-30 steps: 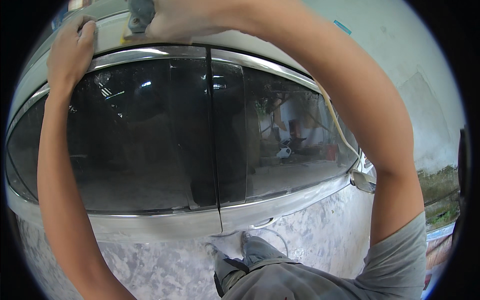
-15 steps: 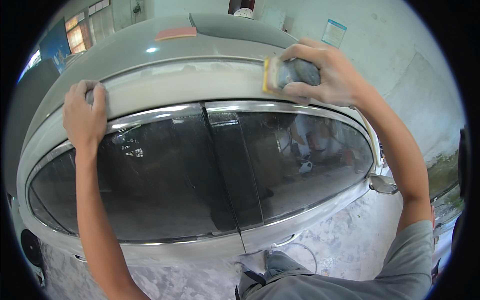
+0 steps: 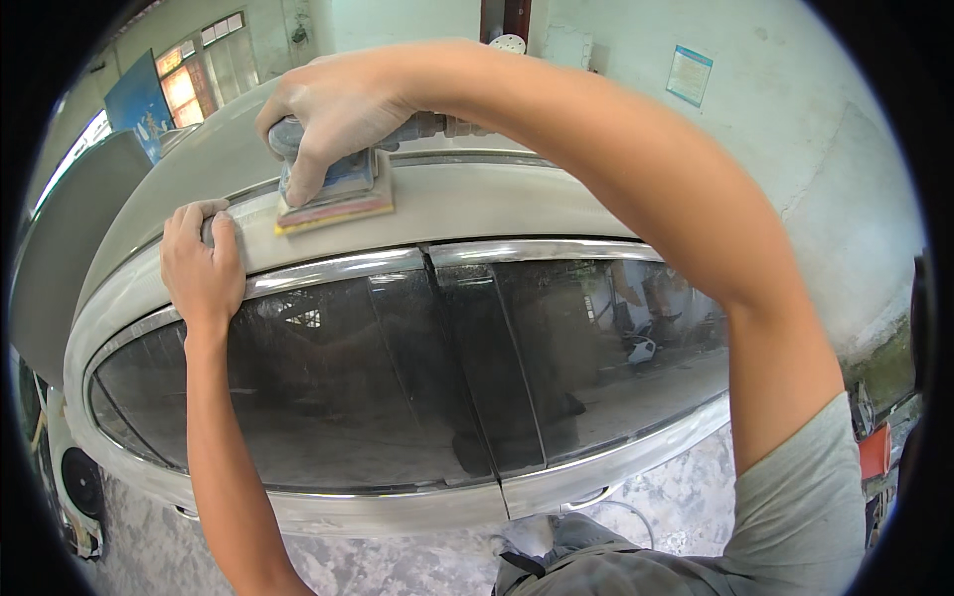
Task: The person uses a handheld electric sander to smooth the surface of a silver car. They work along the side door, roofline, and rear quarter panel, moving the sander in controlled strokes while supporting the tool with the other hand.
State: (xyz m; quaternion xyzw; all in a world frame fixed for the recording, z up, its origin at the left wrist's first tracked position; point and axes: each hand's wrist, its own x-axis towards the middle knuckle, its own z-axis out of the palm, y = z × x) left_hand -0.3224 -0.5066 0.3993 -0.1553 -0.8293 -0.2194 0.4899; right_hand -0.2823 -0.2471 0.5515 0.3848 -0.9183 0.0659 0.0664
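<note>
My right hand point(image 3: 343, 109) is wrapped round a dusty power sander point(image 3: 348, 177), its fingers over the top and its arm reaching across the roof. The sander's yellow-edged pad is on the pale, sanded strip along the car's point(image 3: 477, 199) roof edge, above the side windows. To the left, close to the sander, my left hand point(image 3: 204, 263) rests on the same edge. Its fingers and thumb are closed about a small grey, rounded thing that I cannot make out. Dust coats both hands.
Below the strip run chrome trim point(image 3: 338, 266) and dark side windows point(image 3: 328, 387). A hose point(image 3: 636, 517) lies on the dusty floor point(image 3: 686, 497) by my feet. At the back are a wall with a posted sheet point(image 3: 689, 75) and a blue panel point(image 3: 139, 94).
My right hand has swept the sander left along the roof edge, close to my left hand. The left hand keeps its hold. The reddish pad on the roof is now out of sight.
</note>
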